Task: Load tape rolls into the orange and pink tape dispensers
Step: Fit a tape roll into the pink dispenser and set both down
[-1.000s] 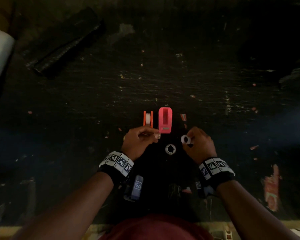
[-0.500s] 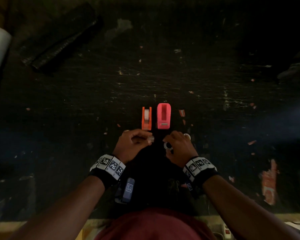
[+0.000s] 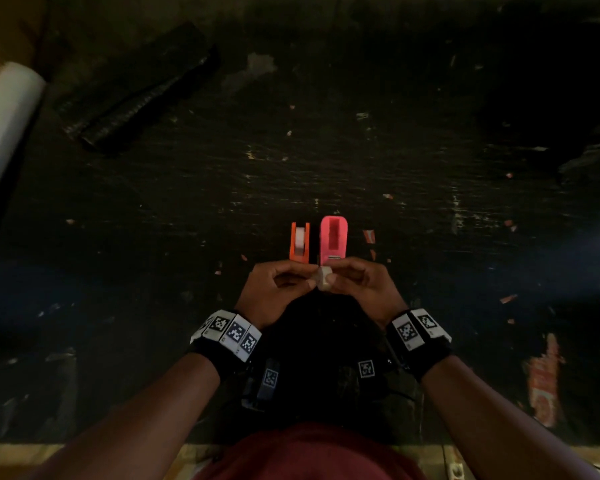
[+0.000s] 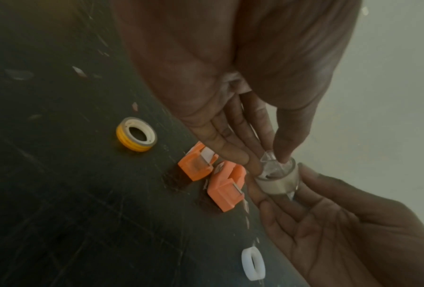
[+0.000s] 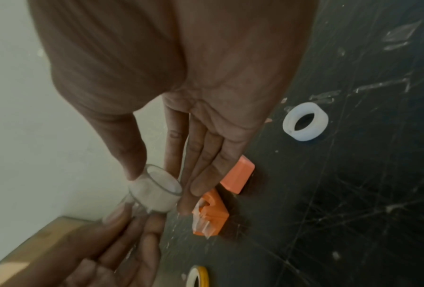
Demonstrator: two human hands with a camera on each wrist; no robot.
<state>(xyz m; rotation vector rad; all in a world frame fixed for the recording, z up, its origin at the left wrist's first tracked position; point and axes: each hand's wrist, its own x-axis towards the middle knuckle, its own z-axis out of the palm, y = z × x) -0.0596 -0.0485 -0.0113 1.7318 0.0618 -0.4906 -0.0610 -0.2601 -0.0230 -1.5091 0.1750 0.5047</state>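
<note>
An orange dispenser [image 3: 299,242] with a white roll in it stands left of an empty pink dispenser [image 3: 333,240] on the dark table. Just in front of them both hands meet in the air. My right hand [image 3: 338,278] pinches a small white tape roll [image 3: 324,283] between thumb and fingers; the right hand [image 5: 156,191] and the tape roll [image 5: 154,196] show close in the right wrist view. My left hand [image 4: 267,161] pinches a clear hub [image 4: 271,158] that sits in the mouth of the tape roll [image 4: 278,182]. The left hand [image 3: 309,277] touches the roll's left side.
A yellow tape roll [image 4: 135,134] lies left of the dispensers and a white ring [image 4: 252,263] lies to the right near my right hand. A black wrapped roll [image 3: 142,88] and a white roll [image 3: 4,123] lie far left. Paper scraps dot the table.
My right hand dipped toward the table by the ring, then came up and left. Both hands have closed together, and the clear hub now meets the white roll.
</note>
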